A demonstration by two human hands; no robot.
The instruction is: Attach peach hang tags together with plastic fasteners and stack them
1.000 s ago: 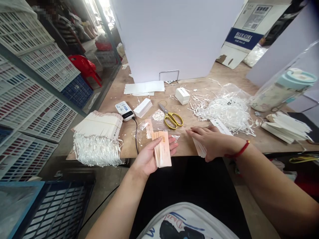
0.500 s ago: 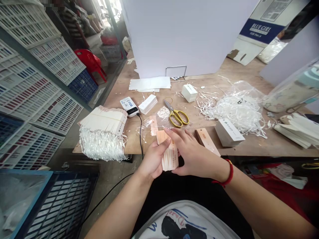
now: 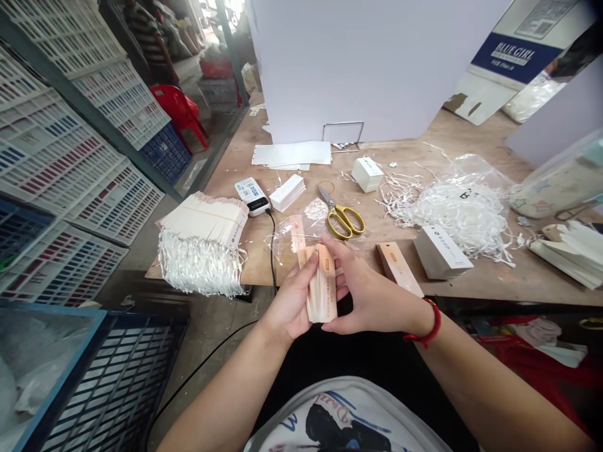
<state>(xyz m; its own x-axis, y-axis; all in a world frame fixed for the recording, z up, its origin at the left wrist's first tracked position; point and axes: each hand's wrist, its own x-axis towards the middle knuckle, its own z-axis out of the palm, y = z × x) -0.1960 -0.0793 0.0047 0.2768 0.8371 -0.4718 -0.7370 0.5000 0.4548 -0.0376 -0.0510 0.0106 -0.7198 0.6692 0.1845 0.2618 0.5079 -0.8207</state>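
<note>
A thick bundle of orange-and-white paper tags (image 3: pixel 326 298) is held upright over the front edge of the table. My left hand (image 3: pixel 293 302) is closed around the bundle's left side, with the thumb pressed on the front face. My right hand (image 3: pixel 372 285) grips it from the right, fingers near the upper end and thumb at the bottom corner. Just beyond, a single orange tag (image 3: pixel 297 233) lies on clear plastic. Yellow-handled scissors (image 3: pixel 343 216) rest past my fingertips, and a stack of orange tags (image 3: pixel 398 267) lies right of my right hand.
Corded white tags (image 3: pixel 202 232) are piled at left, beside a white device (image 3: pixel 253 196) with a black cable. White card stacks (image 3: pixel 440 251) and a heap of white strings (image 3: pixel 464 210) occupy the right. A pale panel (image 3: pixel 367 69) stands behind; a blue crate (image 3: pixel 108 370) is lower left.
The view has shifted slightly, moving the table's contents right in the picture. In my hands the fanned tags sit closer together, and my right fingers have moved down the bundle's right side.
</note>
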